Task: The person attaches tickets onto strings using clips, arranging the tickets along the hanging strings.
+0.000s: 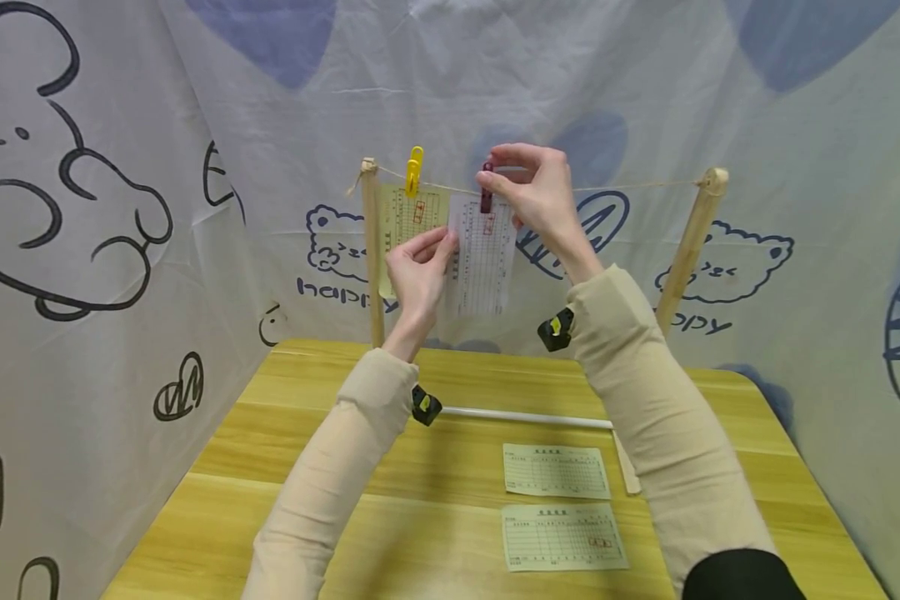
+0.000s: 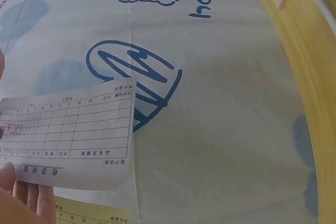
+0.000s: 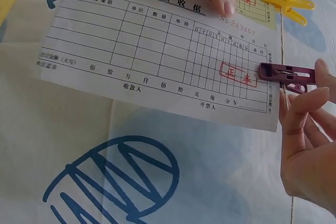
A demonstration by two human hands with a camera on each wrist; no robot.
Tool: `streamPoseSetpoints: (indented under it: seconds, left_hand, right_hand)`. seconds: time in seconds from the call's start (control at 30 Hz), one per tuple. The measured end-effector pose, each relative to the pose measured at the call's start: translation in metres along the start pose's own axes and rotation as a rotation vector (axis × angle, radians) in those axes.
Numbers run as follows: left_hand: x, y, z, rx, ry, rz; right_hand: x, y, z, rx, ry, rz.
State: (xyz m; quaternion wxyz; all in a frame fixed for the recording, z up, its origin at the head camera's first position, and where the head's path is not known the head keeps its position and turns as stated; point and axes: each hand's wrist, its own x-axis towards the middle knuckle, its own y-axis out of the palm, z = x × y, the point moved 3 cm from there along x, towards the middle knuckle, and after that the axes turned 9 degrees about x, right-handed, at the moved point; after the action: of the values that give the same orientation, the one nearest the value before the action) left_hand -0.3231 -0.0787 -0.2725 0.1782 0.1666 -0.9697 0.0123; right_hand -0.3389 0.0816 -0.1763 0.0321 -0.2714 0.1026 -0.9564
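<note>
White slip (image 3: 152,51): you read 收款收据, No 243469, red 正本.
Cloth (image 1: 457,100): "happy" faces you.
2 flat slips (image 1: 557,472): print too small for you to read.

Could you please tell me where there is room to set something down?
The tabletop is bare left of the left sleeve and between that sleeve and the two loose receipts. It is crowded left of the right sleeve, with those receipts, a white rod and a wooden strip.

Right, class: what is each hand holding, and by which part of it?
The right hand pinches the maroon clip by its handle end; the left hand holds the white receipt by the long edge beside its printed heading.
</note>
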Motion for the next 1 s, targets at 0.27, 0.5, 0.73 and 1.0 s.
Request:
streamPoseSetpoints:
  seconds: [0.27,0.5,0.73,1.0]
  left_hand:
    - [-0.025,-0.018,0.007,-0.003,0.150,-0.041]
    - [-0.066,-0.042,0.036,0.016,0.120,-0.014]
    - [-0.122,-0.047,0.096,0.064,-0.010,0.214]
    - [-0.180,-0.023,0.166,0.197,-0.096,0.720]
  right_hand:
    - [-0.024,-0.009,0.005,0.066,-0.149,-0.034]
    - [-0.097,-0.036,-0.020,0.165,-0.307,-0.128]
    - [-0.188,-0.055,-0.120,0.249,0.025,-0.110]
    - [-0.282,-0.078,-0.226,0.442,0.334,-0.258]
